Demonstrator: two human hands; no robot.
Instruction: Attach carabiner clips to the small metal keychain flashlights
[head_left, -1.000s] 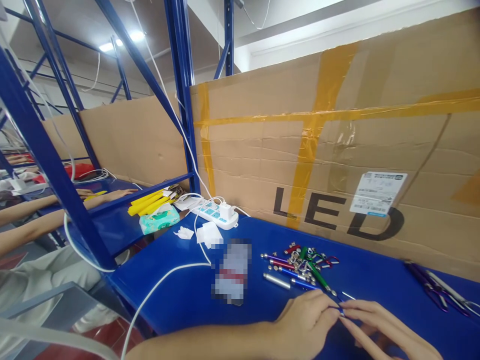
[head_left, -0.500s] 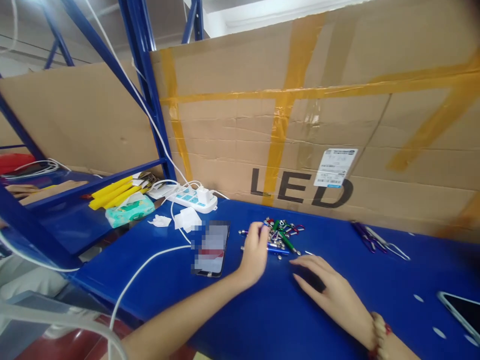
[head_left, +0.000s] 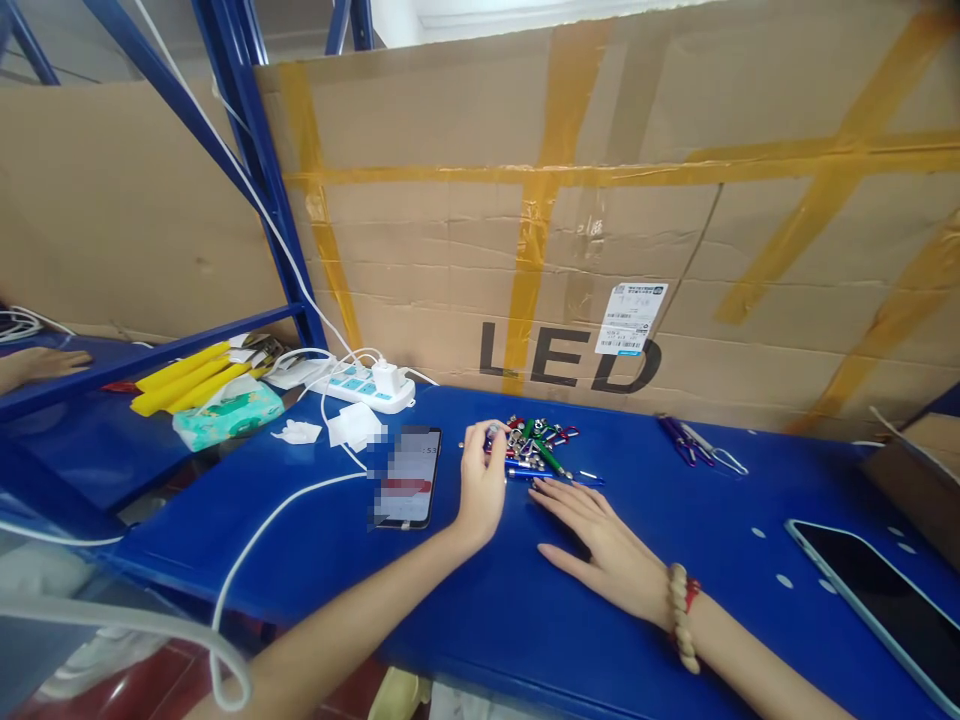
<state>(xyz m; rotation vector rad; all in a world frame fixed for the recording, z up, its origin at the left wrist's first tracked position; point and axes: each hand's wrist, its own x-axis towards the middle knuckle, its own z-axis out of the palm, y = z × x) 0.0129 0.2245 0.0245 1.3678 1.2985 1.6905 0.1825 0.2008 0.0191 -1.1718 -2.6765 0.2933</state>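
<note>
A pile of small metal keychain-like tubes and clips point(head_left: 551, 455) in red, green, blue and silver lies on the blue table point(head_left: 465, 620). At the pile's left edge is my left hand point(head_left: 482, 485), its fingers curled closed. A small shiny end shows at its fingertips, but the piece is mostly hidden. My right hand point(head_left: 600, 550), with a beaded bracelet point(head_left: 681, 618) at the wrist, lies palm down just in front of the pile. Its fingers are stretched out, the tips near a blue tube point(head_left: 529, 473).
Left of the pile lies a phone point(head_left: 409, 480) beside white tissues point(head_left: 356, 427) and a power strip point(head_left: 367, 385). Purple and silver clips point(head_left: 686, 440) and a larger phone point(head_left: 877, 600) are at right. A cardboard sheet point(head_left: 420, 260) stands behind. Another person's hand point(head_left: 49, 367) shows at far left.
The camera view has shifted, so the table scene sits further left and slightly higher. My right hand has moved left toward the pile, its fingers flatter. My left hand stays at the pile.
</note>
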